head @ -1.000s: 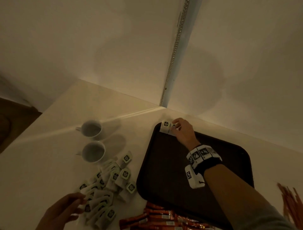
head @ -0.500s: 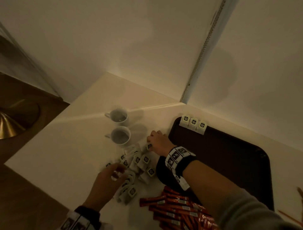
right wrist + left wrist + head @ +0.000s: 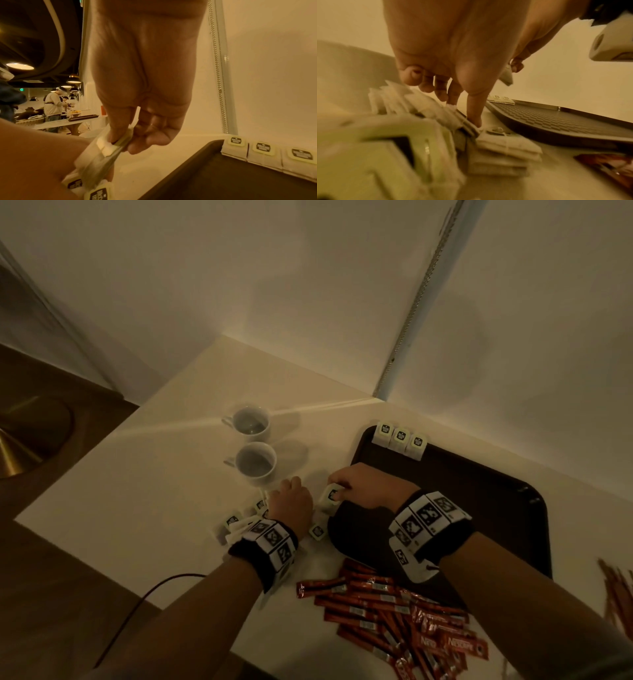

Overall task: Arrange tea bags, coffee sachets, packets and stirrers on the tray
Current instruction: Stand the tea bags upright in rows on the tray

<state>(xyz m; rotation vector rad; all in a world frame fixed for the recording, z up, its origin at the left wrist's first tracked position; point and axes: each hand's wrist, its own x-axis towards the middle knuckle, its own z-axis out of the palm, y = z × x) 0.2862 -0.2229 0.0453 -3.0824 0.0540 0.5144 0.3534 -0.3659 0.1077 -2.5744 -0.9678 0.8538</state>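
My right hand (image 3: pixel 342 491) (image 3: pixel 123 139) pinches a white tea bag (image 3: pixel 331 495) (image 3: pixel 106 148) between thumb and fingers, just off the left rim of the dark brown tray (image 3: pixel 479 508) (image 3: pixel 223 175). Three tea bags (image 3: pixel 400 437) (image 3: pixel 264 148) stand in a row at the tray's far left corner. To the left, my left hand (image 3: pixel 289 491) (image 3: pixel 464 115) reaches down into the loose tea bag pile (image 3: pixel 239 522) (image 3: pixel 501 146), its thumb and fingertips closing on one bag's edge. Red coffee sachets (image 3: pixel 394 607) lie heaped at the tray's near rim. Brown stirrers (image 3: pixel 616 594) lie at the far right.
Two white cups (image 3: pixel 251 422) (image 3: pixel 255 462) stand just behind the tea bag pile, close to my left hand. White walls meet in a corner behind the table. The table's left edge drops to a wooden floor. A dark red cable (image 3: pixel 147 601) runs off the near edge.
My right hand left the tray's far corner, where three tea bags now stand, came back to the pile and took up a tea bag. My left hand moved up and right over the pile.
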